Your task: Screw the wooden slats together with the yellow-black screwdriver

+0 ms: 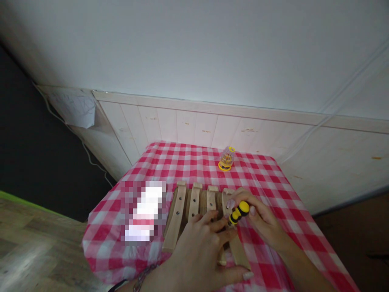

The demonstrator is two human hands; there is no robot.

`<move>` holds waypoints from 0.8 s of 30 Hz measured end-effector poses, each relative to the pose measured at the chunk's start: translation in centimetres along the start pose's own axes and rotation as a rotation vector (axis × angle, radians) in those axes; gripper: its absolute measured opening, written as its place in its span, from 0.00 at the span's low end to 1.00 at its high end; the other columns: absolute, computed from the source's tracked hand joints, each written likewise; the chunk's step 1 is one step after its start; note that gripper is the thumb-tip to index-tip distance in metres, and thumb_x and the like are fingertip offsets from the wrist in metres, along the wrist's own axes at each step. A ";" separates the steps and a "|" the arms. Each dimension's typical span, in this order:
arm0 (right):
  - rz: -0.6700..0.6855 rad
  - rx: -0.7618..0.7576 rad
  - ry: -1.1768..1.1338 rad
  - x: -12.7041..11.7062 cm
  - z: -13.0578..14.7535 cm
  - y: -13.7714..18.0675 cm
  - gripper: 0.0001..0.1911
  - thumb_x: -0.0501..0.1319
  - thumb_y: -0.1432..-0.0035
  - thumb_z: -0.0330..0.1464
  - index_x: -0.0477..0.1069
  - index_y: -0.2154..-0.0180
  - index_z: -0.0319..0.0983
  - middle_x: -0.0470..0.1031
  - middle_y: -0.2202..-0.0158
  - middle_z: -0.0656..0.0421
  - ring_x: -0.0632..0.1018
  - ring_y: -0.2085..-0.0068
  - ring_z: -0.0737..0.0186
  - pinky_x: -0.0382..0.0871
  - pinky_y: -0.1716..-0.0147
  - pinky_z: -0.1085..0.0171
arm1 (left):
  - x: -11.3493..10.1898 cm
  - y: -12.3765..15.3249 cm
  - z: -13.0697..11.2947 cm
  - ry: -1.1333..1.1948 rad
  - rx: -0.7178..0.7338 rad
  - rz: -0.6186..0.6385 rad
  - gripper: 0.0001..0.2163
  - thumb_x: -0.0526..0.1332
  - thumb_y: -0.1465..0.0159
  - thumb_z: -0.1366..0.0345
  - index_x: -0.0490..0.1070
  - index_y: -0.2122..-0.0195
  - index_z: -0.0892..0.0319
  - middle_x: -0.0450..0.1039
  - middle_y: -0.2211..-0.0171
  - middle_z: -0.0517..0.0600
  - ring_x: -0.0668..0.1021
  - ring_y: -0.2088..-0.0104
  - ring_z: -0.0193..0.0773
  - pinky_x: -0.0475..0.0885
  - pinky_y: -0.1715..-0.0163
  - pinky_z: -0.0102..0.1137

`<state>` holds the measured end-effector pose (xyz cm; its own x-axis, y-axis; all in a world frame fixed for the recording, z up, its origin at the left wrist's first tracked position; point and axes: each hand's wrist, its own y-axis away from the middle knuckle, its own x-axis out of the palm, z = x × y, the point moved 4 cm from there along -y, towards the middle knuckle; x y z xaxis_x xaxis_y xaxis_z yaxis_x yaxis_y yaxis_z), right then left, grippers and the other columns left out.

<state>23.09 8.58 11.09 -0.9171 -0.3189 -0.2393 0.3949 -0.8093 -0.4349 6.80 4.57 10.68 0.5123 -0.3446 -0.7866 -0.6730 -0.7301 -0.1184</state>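
A wooden piece with several pale slats [172, 231] across a darker board lies on the table, with dark screw heads showing in the slats. My left hand [199, 247] rests over its middle and right part, fingers spread, the thumb stretched out to the right. It hides much of the slats. A yellow and black screwdriver [239, 212] stands tilted at the rightmost slat, its tip hidden near my left fingertips. Around its handle, my right hand [258, 211] is closed loosely, with the thumb and fingers on opposite sides.
A red and white checked cloth [182, 156] covers the table. Towards the back stands a clear-topped bit holder [226, 159] with a yellow base. A blurred-out bright rectangular object [146, 211] lies left of the slats. Behind the table rises a white panelled wall [188, 121].
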 end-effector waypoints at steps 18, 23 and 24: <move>-0.076 -0.042 0.048 0.4 0.8 -0.4 0.17 0.54 0.31 0.49 0.74 0.58 0.46 0.70 0.65 0.57 0.73 0.64 0.58 0.70 0.66 0.63 | -0.2 -0.2 -0.1 -0.013 -0.026 0.037 0.25 0.67 0.40 0.40 0.78 0.49 0.50 0.78 0.44 0.48 0.72 0.39 0.55 0.71 0.42 0.49; -0.096 -0.036 0.018 0.3 0.6 -0.2 0.15 0.57 0.32 0.49 0.73 0.58 0.46 0.69 0.64 0.58 0.73 0.64 0.58 0.70 0.65 0.63 | -0.1 0.0 0.0 -0.010 -0.018 0.024 0.25 0.66 0.40 0.39 0.78 0.49 0.49 0.77 0.43 0.49 0.72 0.39 0.56 0.72 0.44 0.49; -0.098 -0.038 0.013 0.3 0.6 -0.2 0.15 0.57 0.32 0.48 0.73 0.59 0.46 0.69 0.64 0.58 0.73 0.64 0.58 0.70 0.65 0.63 | -0.1 0.0 -0.1 -0.010 -0.017 0.023 0.25 0.66 0.40 0.38 0.78 0.49 0.49 0.77 0.43 0.49 0.72 0.39 0.56 0.72 0.44 0.49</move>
<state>22.69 8.37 11.65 -0.9507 -0.2325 -0.2054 0.3055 -0.8169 -0.4892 6.78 4.57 10.78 0.4917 -0.3555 -0.7949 -0.6753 -0.7320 -0.0903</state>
